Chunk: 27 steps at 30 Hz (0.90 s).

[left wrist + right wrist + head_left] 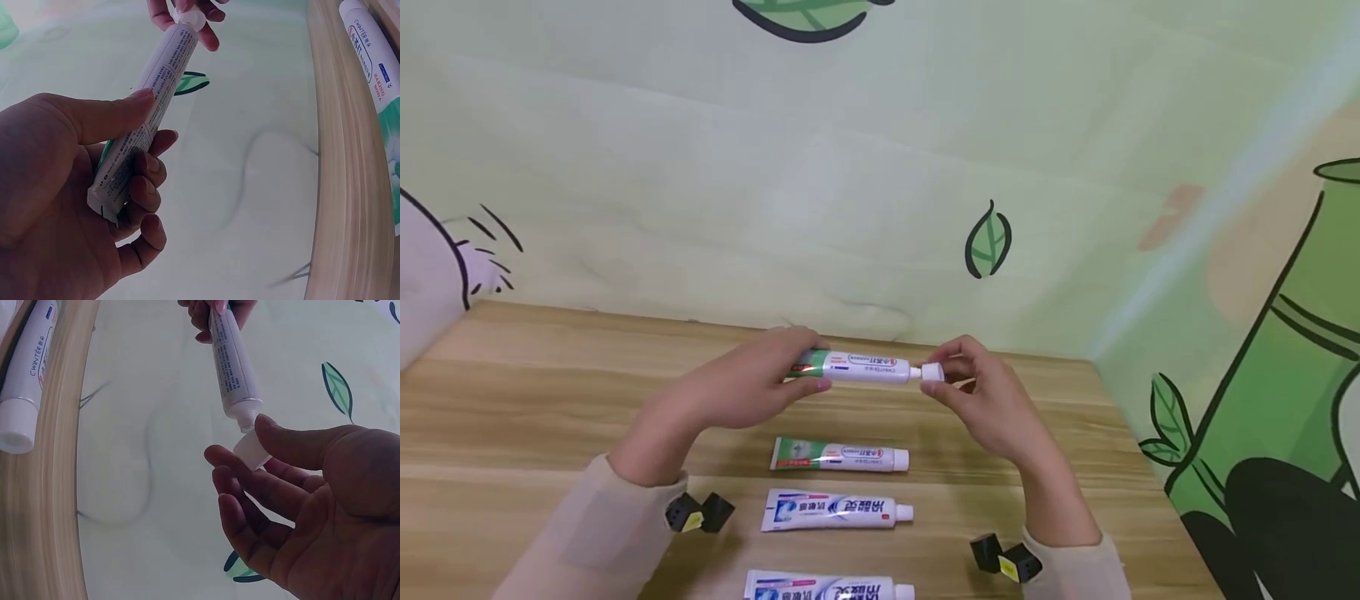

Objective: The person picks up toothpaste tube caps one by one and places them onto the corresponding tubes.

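A white and green toothpaste tube (868, 368) is held level above the back of the table, its nozzle pointing right. My left hand (745, 379) grips its green tail end, thumb along one side and fingers curled round the other, as the left wrist view shows. Between thumb and forefinger, my right hand (988, 396) pinches the white cap (252, 450). The cap sits at the tip of the nozzle (245, 417), part of which is bare; whether the two still touch I cannot tell.
Below the hands, a matching green and white tube (842, 456) lies on the wooden table (550, 400). Two blue and white toothpaste tubes (835, 509) lie nearer, the closest cut off by the frame. A wall covering with printed leaves (880, 208) rises behind the table.
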Tool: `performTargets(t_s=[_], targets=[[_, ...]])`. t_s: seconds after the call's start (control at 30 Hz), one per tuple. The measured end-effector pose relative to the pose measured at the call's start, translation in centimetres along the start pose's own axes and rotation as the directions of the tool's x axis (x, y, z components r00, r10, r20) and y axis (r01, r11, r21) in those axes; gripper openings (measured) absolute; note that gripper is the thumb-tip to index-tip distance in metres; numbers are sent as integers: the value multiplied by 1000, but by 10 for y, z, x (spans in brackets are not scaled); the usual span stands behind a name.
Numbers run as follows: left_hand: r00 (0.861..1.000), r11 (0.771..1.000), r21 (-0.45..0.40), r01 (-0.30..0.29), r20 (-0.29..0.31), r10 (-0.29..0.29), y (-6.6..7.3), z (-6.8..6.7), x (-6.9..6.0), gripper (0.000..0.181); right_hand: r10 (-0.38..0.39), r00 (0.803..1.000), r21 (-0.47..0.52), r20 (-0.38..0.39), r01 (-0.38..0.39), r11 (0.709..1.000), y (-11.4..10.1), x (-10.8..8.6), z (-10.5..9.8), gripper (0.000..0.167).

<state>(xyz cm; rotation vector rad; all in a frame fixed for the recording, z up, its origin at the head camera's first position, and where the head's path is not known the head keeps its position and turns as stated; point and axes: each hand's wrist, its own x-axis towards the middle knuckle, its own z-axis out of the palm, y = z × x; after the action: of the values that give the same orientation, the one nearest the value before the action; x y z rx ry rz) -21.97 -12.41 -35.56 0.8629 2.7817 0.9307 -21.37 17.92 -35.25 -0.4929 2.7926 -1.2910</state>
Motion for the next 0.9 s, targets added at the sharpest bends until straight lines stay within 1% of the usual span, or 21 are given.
performTargets(t_s=[0.13,0.23,0.3,0.47,0.63,0.77,0.8,0.9], targets=[[1000,1000,-5,-10,-4,10,1,-1,3,34,0,999,22,53,-1,1000,2,1,0,25],[1000,1000,-22,-19,-7,19,2,-2,4,32,-21,997,34,70,19,999,3,1,1,25],[1000,999,-32,-25,-7,24,2,-3,4,32,-44,997,34,65,42,999,4,1,1,25],[1000,999,-34,-16,-2,16,4,-4,2,32,-88,994,45,59,86,995,2,-1,2,26],[1000,999,-36,-23,3,23,7,-2,1,33,-95,994,48,58,92,995,0,-6,4,25],[999,999,-32,-32,1,32,5,2,0,34,-90,995,48,37,89,995,-1,-8,6,25],[1000,999,-32,-28,0,28,4,2,-1,34,-93,995,48,34,91,995,0,-8,7,25],[999,999,-35,-41,-9,41,2,4,-3,33,-108,994,45,28,107,993,0,-8,10,25]])
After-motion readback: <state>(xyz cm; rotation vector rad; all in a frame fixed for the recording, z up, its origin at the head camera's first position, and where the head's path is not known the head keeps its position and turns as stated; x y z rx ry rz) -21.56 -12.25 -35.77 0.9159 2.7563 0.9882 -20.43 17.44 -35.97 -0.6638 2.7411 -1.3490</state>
